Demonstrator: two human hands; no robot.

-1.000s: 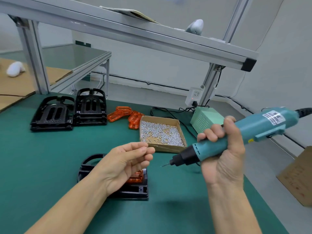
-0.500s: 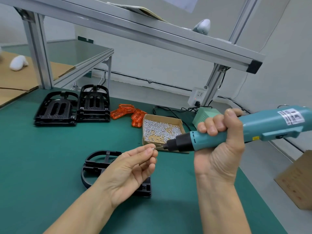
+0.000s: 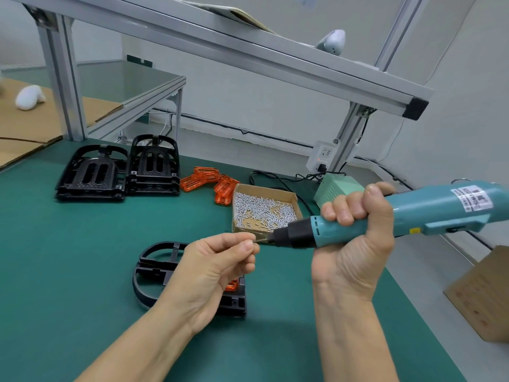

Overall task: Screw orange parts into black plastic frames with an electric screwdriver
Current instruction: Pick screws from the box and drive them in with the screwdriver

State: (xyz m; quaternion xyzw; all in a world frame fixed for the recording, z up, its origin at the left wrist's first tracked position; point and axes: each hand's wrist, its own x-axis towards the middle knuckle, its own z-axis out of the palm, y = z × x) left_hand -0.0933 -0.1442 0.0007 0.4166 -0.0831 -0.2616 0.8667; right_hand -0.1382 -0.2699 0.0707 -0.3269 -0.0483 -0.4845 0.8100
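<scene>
Currently the screw (image 3: 255,240) is pinched at the left hand's (image 3: 212,267) fingertips, raised above the worktop (image 3: 82,257), its length roughly in line with the bit of the electric screwdriver (image 3: 385,216). Bit tip lies just right of the screw, apparently touching. Right hand (image 3: 355,232) is wrapped around the driver barrel. Black frame (image 3: 154,271) with orange part (image 3: 232,285) lies below the left hand, partly hidden. Judgement: seat the screw on the bit, then tilt down.
</scene>
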